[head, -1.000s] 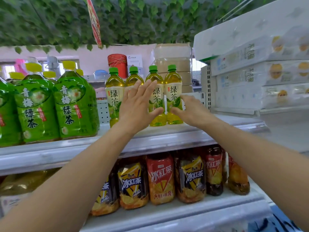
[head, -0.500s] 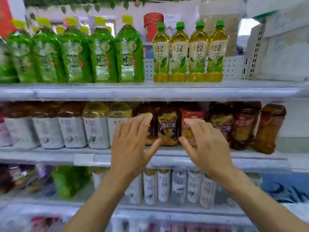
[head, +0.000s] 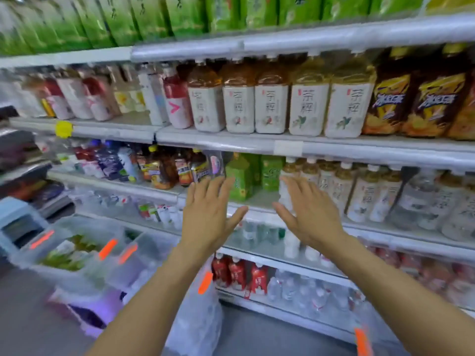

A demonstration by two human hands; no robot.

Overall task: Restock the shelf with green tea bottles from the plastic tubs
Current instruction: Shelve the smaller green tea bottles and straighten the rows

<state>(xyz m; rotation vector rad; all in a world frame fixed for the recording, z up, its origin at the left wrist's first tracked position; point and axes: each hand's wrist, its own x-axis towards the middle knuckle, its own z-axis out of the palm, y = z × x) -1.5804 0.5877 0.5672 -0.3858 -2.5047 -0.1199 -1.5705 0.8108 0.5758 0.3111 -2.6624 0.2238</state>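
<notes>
Left hand [head: 209,214]: raised with its back to the camera, fingers straight and spread, thumb out to the right, holding nothing.
Right hand [head: 309,214]: raised just beside the left, fingers straight and slightly apart, also empty.
Gap between hands: narrow, and the two do not touch; green cartons [head: 240,178] on the shelf show through it.
Contact: the right fingertips overlap a white-labelled bottle [head: 285,191], but the view is too blurred to tell whether they touch it.
Plastic tubs [head: 77,281]: clear, with orange tags, low at the left near the floor and well apart from both hands.
Green tea bottles [head: 64,255]: the blurred green and yellow shapes in the leftmost tub are probably these.
Shelf [head: 231,143]: several white tiers packed with drinks, running across the whole view.
Top tier: big green-labelled bottles [head: 154,16], cut off at the frame's edge.
Second tier: pale tea bottles [head: 305,109] in a row, with dark iced tea bottles [head: 385,106] just to their right.
</notes>
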